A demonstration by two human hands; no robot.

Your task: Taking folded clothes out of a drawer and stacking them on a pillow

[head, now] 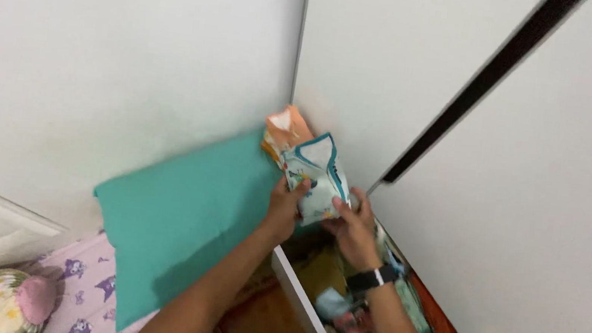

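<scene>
Holding a white and teal soft packet together, the left hand grips its lower left side and the right hand, with a black wristband, grips its lower right side. An orange packet sits just behind, at 11 o'clock from it. A teal pillow leans at 8 o'clock. An open drawer with mixed items lies at 5 o'clock.

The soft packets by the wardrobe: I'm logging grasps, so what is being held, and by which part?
Both hands hold a white-and-teal soft packet by its lower end, left hand and right hand. An orange packet sits behind it; who holds that is unclear.
</scene>
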